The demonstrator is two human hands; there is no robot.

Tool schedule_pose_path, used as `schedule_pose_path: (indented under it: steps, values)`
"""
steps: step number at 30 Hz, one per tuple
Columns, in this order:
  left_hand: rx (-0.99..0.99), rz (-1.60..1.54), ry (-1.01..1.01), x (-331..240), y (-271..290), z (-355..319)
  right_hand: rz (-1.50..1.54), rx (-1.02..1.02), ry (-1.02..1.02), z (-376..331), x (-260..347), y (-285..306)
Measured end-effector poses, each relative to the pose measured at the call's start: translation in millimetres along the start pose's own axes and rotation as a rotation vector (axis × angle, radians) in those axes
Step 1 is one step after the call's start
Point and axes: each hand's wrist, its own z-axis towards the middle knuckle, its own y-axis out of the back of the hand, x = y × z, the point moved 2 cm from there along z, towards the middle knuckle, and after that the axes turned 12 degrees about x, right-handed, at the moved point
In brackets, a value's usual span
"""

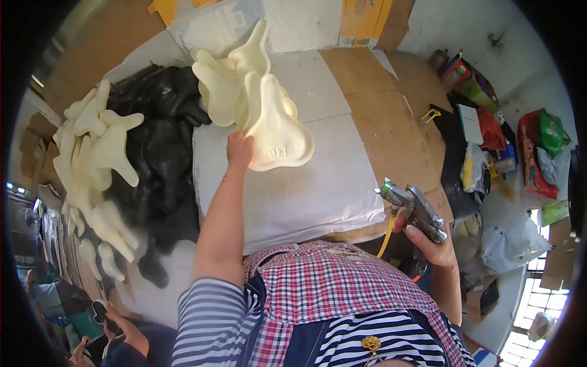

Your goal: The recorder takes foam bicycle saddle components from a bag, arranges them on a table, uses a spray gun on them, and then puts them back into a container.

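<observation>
Head view: left hand (239, 148) grips a cream saddle-shaped foam piece (276, 131); right hand (435, 244) clasps a metal spray gun (414, 208).

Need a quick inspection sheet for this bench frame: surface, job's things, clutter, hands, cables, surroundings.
Surface: workbench covered with white sheet and brown cardboard panels.
Job's things: cream saddle-shaped foam piece lifted at its edge; metal spray gun off the bench's right edge.
Clutter: stack of cream pieces at the bench's far side; more cream pieces and black pieces piled left.
Hands: left hand grips the foam piece; right hand grips the spray gun.
Cables: yellow hose hangs below the gun.
Surroundings: bags and packages at right; another person at lower left.
</observation>
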Motion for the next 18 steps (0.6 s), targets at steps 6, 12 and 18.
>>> schedule_pose_path:
  steps: [6,12,18]
  values:
    - [-0.143,-0.955,-0.028,-27.5,205.3,4.4,-0.058,0.073,-0.196,15.8,-26.0,21.6]
    - [-0.287,-0.989,-0.077,-46.3,225.0,32.9,-0.014,-0.093,0.073,37.8,21.1,19.1]
    - [0.078,-0.313,0.193,-8.5,32.6,72.6,0.023,0.01,-0.098,39.1,3.3,15.1]
